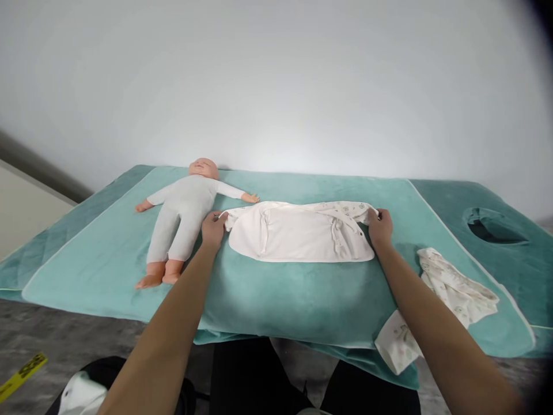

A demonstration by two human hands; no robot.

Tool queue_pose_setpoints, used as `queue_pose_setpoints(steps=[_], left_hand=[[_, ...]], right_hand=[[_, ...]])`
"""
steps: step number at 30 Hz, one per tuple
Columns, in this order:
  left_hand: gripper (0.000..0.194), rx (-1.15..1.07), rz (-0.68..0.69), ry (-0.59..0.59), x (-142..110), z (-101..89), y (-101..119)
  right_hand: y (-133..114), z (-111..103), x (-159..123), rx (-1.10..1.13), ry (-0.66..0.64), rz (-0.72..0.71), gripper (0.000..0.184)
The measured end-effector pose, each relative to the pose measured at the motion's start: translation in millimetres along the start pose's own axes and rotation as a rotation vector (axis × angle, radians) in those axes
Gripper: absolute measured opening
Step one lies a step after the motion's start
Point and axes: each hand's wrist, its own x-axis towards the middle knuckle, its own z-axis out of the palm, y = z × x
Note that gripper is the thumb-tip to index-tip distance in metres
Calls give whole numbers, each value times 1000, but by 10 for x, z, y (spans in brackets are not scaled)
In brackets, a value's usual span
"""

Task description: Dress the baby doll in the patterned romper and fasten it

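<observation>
A white baby top (305, 230) lies spread out on the teal bed cover, its sleeves stretched to both sides and its ties lying on the front. My left hand (213, 229) pinches the end of its left sleeve, close to the doll's leg. At the opposite sleeve end, my right hand (380, 227) has its fingers closed on the cuff. Left of the top, a baby doll (188, 199) in a pale bodysuit lies on its back, one arm reaching toward the garment.
Patterned white baby clothes (458, 288) lie crumpled at the right, partly behind my right forearm and over the front edge. The teal cover (280, 305) has a face hole (496, 226) at far right. A white wall (276, 86) stands behind. Yellow tape (22, 376) marks the floor.
</observation>
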Motion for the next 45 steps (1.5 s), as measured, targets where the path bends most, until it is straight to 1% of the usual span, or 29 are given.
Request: queue_pose_setpoints(steps=[3,5,7,9,11,13,15,16,17,18,19,20,21,23,24,25,26,27,30,32,35,38,40,42,45], left_hand=[[24,-12,16,77,91,85,-35],[22,-10,31,95,129,121,-69],[24,-9,50,98,145,145,-105],[31,-6,84,103,137,162,-132],[36,60,161,125,107,174,-141],[36,156,245,163,62,187,-131],[32,268,314,191,13,205,-107],[29,325,335,191,-9,217,-91],[27,388,349,184,-28,229,-75],[24,455,357,174,-43,242,-59],[22,511,358,163,-55,254,-46],[21,546,352,158,-64,264,-35],[21,565,346,156,-70,271,-26],[24,575,342,158,-80,272,-16],[26,575,340,156,-83,268,-11],[27,574,336,151,-86,263,-7],[27,571,332,146,-87,257,-3],[27,568,327,142,-88,252,1],[24,559,318,140,-81,253,-4],[23,558,311,144,-68,266,-25],[22,567,306,145,-41,292,-79],[26,589,317,141,-21,313,-129],[29,596,320,138,-18,323,-147],[32,589,317,140,-20,326,-147],[36,564,315,148,-27,310,-115]], right_hand=[[-5,76,76,-34,60,22,37],[-9,133,117,-64,108,43,34],[-19,170,138,-73,148,55,31],[-40,163,130,-60,178,55,28],[-81,95,83,-44,199,47,26],[-156,-27,-17,-14,248,26,25],[-284,-166,-181,45,328,-42,25],[-370,-223,-286,79,358,-100,26],[-470,-259,-401,100,343,-175,27],[-578,-269,-522,98,280,-254,27],[-691,-246,-642,77,174,-328,28],[-800,-189,-754,43,32,-395,28],[-901,-100,-853,6,-119,-447,28],[-1056,149,-991,-73,-398,-505,26],[-1108,292,-1024,-114,-495,-518,27],[-1144,435,-1033,-155,-553,-527,30],[-1166,571,-1019,-195,-575,-531,33],[-1180,696,-987,-235,-566,-533,37],[-1190,998,-840,-336,-491,-533,49],[-1178,1151,-756,-384,-471,-539,50],[-1135,1315,-703,-423,-435,-552,45],[-1113,1368,-730,-423,-383,-578,43],[-1146,1344,-792,-398,-387,-619,40],[-1221,1296,-903,-359,-471,-695,38],[-1367,1231,-1166,-332,-644,-813,46]])
